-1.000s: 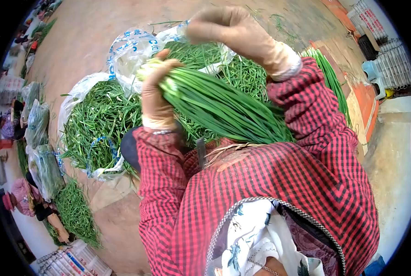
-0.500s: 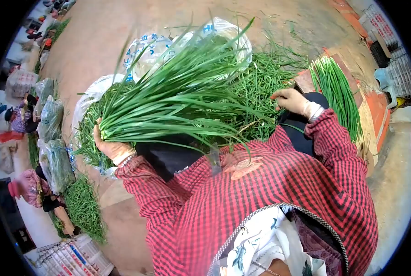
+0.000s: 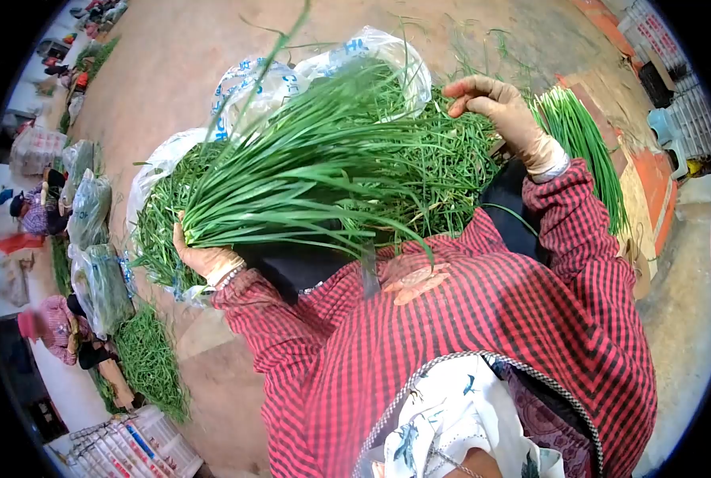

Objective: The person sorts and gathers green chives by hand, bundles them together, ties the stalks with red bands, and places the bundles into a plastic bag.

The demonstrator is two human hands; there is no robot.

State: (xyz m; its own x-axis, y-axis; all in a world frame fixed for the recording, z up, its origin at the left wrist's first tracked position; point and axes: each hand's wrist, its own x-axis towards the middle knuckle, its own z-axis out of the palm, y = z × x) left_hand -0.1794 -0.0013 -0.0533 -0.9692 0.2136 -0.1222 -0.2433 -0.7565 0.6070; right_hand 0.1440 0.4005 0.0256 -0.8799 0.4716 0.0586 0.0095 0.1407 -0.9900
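My left hand (image 3: 201, 251) is closed round the pale cut ends of a large bunch of garlic chives (image 3: 307, 175). The long green leaves fan out to the right over my lap, and their tips are a little blurred. My right hand (image 3: 495, 111) is raised to the right of the bunch, apart from it, with its fingers loosely bent and nothing visible in them. Below and behind it spreads a heap of loose chive leaves (image 3: 451, 151). A neat bundle of chives (image 3: 582, 151) lies beyond my right wrist, pale ends away from me.
Clear plastic bags with blue print (image 3: 252, 88) lie open around the loose greens. At the left, two other people (image 3: 56, 327) sit near filled plastic bags (image 3: 104, 287) and a pile of greens (image 3: 150, 358). White crates (image 3: 132, 446) stand at lower left, and a light blue stool (image 3: 667, 139) at right.
My right hand has risen and moved away from my body, from beside my knee to above the loose heap. My left hand and the bunch have shifted slightly right and towards me.
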